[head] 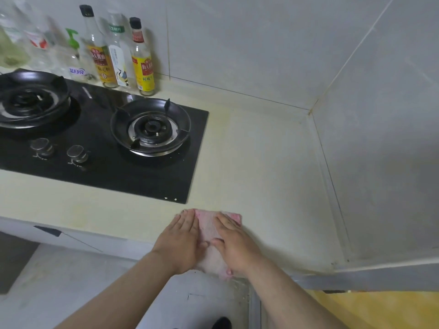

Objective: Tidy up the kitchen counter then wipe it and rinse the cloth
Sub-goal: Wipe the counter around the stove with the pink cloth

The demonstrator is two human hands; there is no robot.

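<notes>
A pink cloth (209,233) lies flat on the pale yellow counter (256,162) near its front edge, just right of the stove's front corner. My left hand (181,241) presses on the cloth's left part with straight fingers. Beside it, my right hand (234,243) lies flat on the right part, also with fingers extended. The two thumbs nearly meet over the middle of the cloth. A bit of the cloth hangs over the counter's front edge below my right wrist.
A black glass gas stove (133,167) with two burners and two knobs fills the left side. Several bottles (118,51) stand along the tiled back wall behind it. A tiled side wall (384,150) bounds the counter on the right.
</notes>
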